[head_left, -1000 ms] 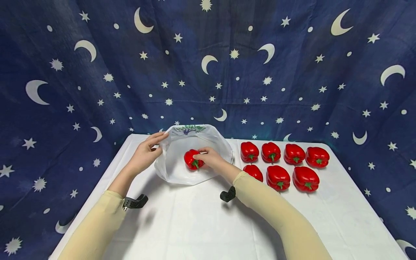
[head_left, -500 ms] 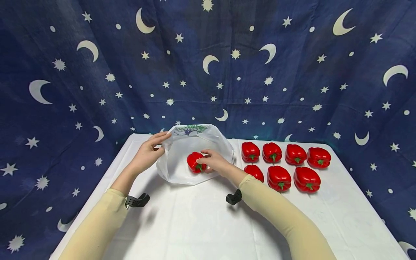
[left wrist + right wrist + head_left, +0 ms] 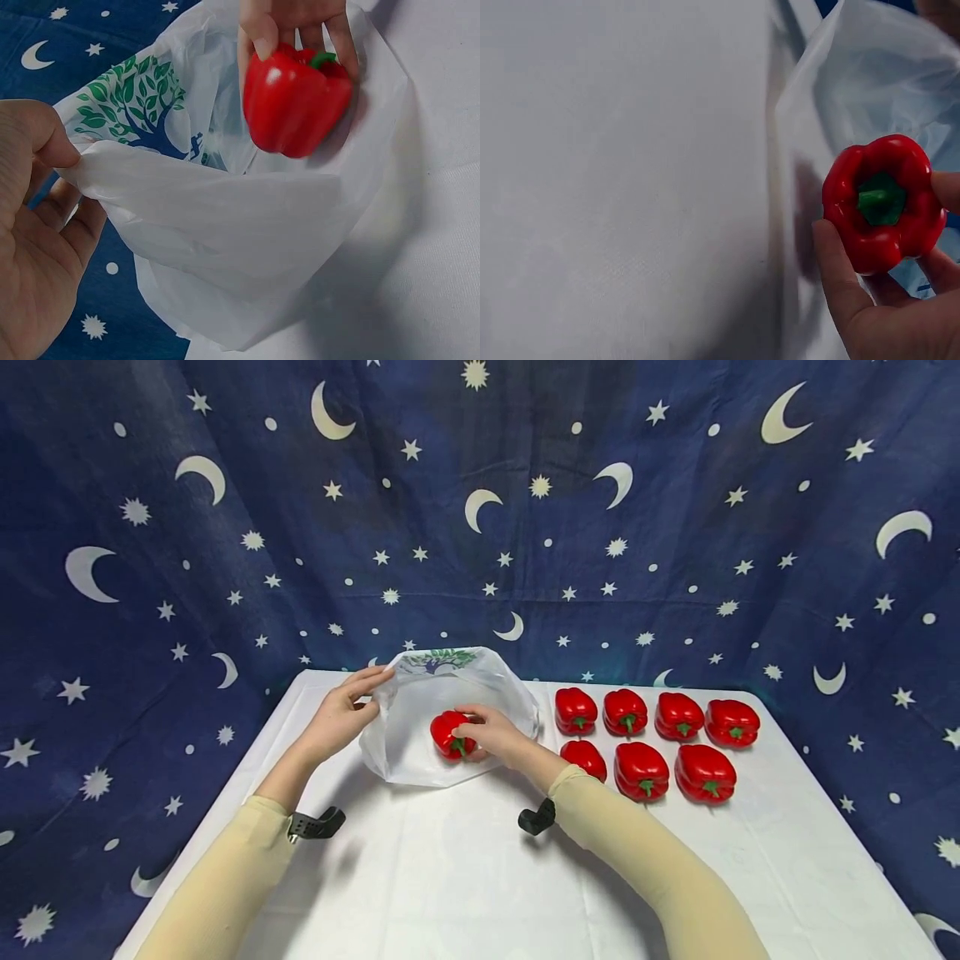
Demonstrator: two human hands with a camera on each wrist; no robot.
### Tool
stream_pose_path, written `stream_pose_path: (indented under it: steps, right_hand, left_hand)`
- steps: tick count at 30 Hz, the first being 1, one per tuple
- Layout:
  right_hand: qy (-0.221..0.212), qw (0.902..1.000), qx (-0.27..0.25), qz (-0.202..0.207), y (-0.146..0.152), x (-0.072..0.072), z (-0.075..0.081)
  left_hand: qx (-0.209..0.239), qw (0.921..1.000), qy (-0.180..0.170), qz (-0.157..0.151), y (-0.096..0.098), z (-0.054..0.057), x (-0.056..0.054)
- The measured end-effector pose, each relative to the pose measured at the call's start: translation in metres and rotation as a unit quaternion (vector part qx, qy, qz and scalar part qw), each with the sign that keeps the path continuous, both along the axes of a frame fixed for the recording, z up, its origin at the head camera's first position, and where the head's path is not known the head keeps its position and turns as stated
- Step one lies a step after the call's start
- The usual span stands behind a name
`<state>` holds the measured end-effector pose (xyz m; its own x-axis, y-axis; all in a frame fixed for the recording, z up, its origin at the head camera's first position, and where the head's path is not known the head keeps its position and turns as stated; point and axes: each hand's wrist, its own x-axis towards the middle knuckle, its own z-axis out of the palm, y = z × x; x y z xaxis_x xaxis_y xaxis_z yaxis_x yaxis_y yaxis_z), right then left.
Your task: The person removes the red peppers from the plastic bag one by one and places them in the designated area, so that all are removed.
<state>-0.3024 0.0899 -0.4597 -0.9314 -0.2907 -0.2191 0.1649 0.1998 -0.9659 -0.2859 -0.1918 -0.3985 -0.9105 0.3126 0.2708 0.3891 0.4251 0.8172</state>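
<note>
My left hand [image 3: 341,714] pinches the left rim of a white plastic bag [image 3: 225,225] between thumb and fingers, and the bag's mouth gapes toward me. A tree with green leaves is printed on the bag. At the mouth, my right hand [image 3: 498,737] grips a red bell pepper [image 3: 447,735] with a green stem. In the right wrist view the thumb and fingers lie around the pepper's [image 3: 885,202] sides, stem end toward the camera. The left wrist view has that pepper [image 3: 296,101] just inside the far rim, under the right fingers.
To the right, several more red bell peppers [image 3: 642,770] lie in two rows on the white-covered table [image 3: 480,877]. My right forearm passes close to the nearest one [image 3: 584,760] and partly covers it. Behind the table hangs a dark blue curtain [image 3: 480,568] with moons and stars.
The right hand and the pepper have shifted slightly to the right and toward me since a second ago. The left hand keeps its hold on the bag's rim.
</note>
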Motion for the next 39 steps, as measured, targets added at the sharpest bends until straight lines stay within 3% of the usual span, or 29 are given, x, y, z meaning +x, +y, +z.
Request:
stream_pose_path:
  steps: [4, 10, 24, 30, 39]
  right_hand:
    - [-0.001, 0.9998, -0.017, 0.003, 0.012, 0.011, 0.013]
    - [-0.009, 0.9995, -0.029, 0.007, 0.051, 0.032, 0.047]
    - [0.016, 0.9958, -0.030, -0.085, 0.210, 0.089, 0.081]
    - [0.046, 0.9906, -0.044, -0.121, 0.268, 0.112, 0.087]
    - [0.077, 0.9785, -0.063, -0.181, 0.345, 0.141, 0.070]
  left_hand:
    - [-0.002, 1.0000, 0.001, 0.003, -0.003, -0.002, 0.000]
    - [-0.013, 0.9999, 0.001, 0.011, -0.006, -0.004, 0.002]
    - [-0.029, 0.9995, 0.013, 0.001, -0.009, -0.006, 0.008]
    - [-0.027, 0.9996, 0.008, -0.001, -0.008, -0.005, 0.008]
    - [-0.033, 0.9993, 0.009, -0.018, -0.004, -0.004, 0.007]
